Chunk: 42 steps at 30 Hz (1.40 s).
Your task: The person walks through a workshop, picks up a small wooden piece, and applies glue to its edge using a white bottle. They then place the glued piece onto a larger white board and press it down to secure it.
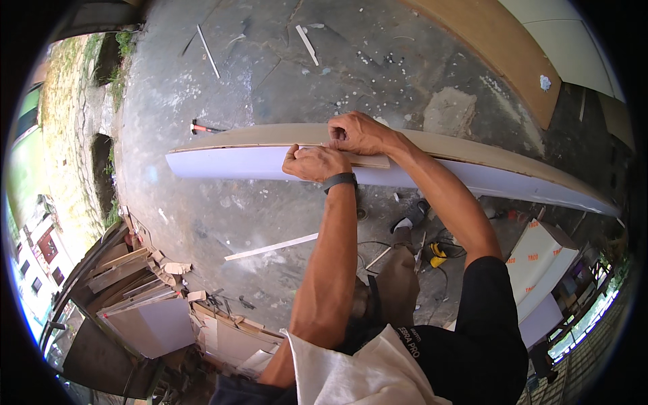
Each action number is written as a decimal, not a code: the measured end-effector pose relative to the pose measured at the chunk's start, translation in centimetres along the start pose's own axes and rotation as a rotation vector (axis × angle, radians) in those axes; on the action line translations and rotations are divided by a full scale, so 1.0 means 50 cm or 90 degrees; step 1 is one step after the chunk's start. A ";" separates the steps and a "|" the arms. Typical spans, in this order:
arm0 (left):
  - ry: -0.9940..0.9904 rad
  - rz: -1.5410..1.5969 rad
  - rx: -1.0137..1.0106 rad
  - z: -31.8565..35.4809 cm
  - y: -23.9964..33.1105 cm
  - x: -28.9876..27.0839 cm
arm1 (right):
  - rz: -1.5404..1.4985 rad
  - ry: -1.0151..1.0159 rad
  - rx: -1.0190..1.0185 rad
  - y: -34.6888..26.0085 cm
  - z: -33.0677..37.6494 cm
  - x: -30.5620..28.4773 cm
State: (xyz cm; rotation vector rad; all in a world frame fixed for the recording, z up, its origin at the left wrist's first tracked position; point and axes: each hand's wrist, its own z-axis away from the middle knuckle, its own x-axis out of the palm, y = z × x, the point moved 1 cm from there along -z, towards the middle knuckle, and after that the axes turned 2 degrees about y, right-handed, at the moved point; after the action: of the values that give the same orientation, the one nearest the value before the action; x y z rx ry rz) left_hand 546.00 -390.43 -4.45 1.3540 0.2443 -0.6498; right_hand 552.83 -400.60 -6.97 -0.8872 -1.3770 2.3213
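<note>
A long panel (236,162) with a glossy white face and a tan upper side stretches across in front of me. Along its near top edge lies a short, thin wooden strip (370,160), partly covered by my hands. My left hand (317,163), with a dark band at the wrist, is curled with the fingers closed on the strip. Just beyond it, my right hand (361,133) is bent over the panel's edge, fingertips pinched together. Whatever sits between those fingertips is too small or hidden to make out.
A red-and-black hand tool (204,128) lies beyond the panel's left part. White strips (270,247) are scattered on the concrete floor. A yellow corded tool (438,255) is near my feet. Offcuts (145,317) are stacked at lower left; large boards (499,50) lie at upper right.
</note>
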 end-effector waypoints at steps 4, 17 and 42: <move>0.018 -0.012 -0.002 -0.018 0.008 -0.009 | -0.093 -0.023 -0.074 0.026 0.053 -0.038; -0.028 -0.071 0.073 -0.021 -0.017 -0.005 | -0.176 -0.110 -0.067 -0.006 0.031 -0.045; 0.028 -0.049 0.083 -0.044 -0.043 0.001 | -0.245 0.649 -0.076 0.056 0.354 -0.129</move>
State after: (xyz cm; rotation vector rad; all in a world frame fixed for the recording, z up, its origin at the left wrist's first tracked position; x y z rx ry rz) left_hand 545.29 -388.50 -6.75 1.4904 0.2956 -0.7106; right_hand 546.54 -417.53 -0.91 -1.3986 -1.0656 1.1779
